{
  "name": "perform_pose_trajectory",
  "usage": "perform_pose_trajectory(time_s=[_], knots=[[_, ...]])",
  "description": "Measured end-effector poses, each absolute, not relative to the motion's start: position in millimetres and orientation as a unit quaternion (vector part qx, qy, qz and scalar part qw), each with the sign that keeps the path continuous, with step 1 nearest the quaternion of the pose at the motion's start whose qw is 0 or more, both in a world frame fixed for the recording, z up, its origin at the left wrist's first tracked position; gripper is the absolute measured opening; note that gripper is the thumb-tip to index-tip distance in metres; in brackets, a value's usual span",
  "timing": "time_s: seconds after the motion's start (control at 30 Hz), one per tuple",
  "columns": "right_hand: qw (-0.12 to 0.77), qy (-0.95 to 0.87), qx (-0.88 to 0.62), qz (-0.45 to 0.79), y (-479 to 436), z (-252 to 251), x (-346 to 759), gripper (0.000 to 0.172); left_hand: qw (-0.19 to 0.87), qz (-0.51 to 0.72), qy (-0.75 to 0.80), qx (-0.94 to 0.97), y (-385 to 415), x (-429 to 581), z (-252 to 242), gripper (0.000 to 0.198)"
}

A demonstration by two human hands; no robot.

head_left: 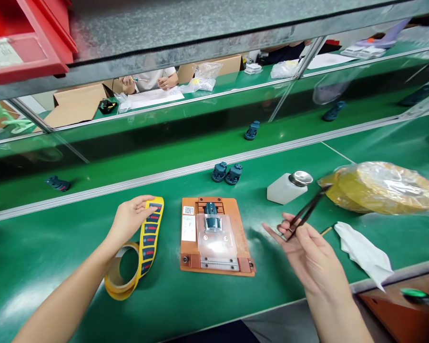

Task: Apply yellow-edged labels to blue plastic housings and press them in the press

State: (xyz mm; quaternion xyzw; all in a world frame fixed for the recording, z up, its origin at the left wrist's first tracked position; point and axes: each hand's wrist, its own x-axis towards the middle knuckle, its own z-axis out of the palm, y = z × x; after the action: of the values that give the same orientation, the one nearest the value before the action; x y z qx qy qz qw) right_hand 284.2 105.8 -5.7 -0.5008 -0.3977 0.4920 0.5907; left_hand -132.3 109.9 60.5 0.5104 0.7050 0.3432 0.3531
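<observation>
My left hand (pixel 128 219) pinches the upper end of a strip of dark labels on yellow backing (pixel 149 240). The strip runs down to its roll (pixel 119 291), which rests on the green bench. Dark tweezers (pixel 307 209) are held in my right hand (pixel 312 257), tips pointing up and away, one finger stretched out to the left. Between my hands lies an orange-brown fixture (pixel 241 238). A dark teal part (pixel 213 224) sits in it, partly under a clear plate (pixel 216 245). Neither hand touches the fixture.
Two dark teal parts (pixel 219 172) stand behind the fixture, with others on the green strip beyond the rail. To the right are a white pump bottle (pixel 285 189), a bagged yellow roll (pixel 382 186) and a white cloth (pixel 364 252). A metal shelf (pixel 200 28) with a red bin (pixel 25 57) overhangs. Another person works opposite.
</observation>
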Motion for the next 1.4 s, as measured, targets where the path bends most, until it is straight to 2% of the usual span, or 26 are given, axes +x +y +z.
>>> perform_pose_trajectory(time_s=[0.07,0.2,0.37,0.47,0.7,1.0,1.1,1.2,1.3,1.4], knots=[[0.582,-0.386,-0.424,0.576,111.6,15.4,263.2,0.033,0.368,0.382,0.699,0.48,97.8,-127.3,60.7,0.055],[0.561,-0.393,-0.364,0.632,120.6,47.9,215.6,0.034,0.376,0.438,0.69,0.436,80.5,-119.0,57.3,0.047],[0.472,-0.42,-0.319,0.706,132.6,69.3,159.5,0.026,0.389,0.466,0.679,0.413,67.7,-115.8,56.3,0.039],[0.446,-0.442,-0.29,0.722,141.9,76.0,132.1,0.024,0.387,0.472,0.676,0.413,61.8,-114.0,60.3,0.036],[0.399,-0.473,-0.295,0.728,155.4,81.5,99.2,0.032,0.348,0.459,0.687,0.443,56.0,-111.2,68.2,0.028],[0.393,-0.528,-0.295,0.693,155.2,76.5,92.2,0.029,0.323,0.435,0.704,0.46,57.8,-107.4,69.7,0.033],[0.407,-0.544,-0.3,0.67,154.8,77.3,98.7,0.026,0.267,0.359,0.721,0.529,66.4,-111.1,71.3,0.041],[0.407,-0.575,-0.318,0.634,157.7,81.2,115.9,0.023,0.164,0.174,0.756,0.609,85.2,-117.1,70.4,0.053],[0.403,-0.602,-0.336,0.602,164.3,83.7,141.4,0.022,0.103,0.002,0.766,0.634,107.8,-120.0,65.2,0.065],[0.389,-0.601,-0.348,0.605,171.5,80.9,168.3,0.027,0.094,-0.059,0.76,0.64,122.0,-120.1,63.2,0.072]])
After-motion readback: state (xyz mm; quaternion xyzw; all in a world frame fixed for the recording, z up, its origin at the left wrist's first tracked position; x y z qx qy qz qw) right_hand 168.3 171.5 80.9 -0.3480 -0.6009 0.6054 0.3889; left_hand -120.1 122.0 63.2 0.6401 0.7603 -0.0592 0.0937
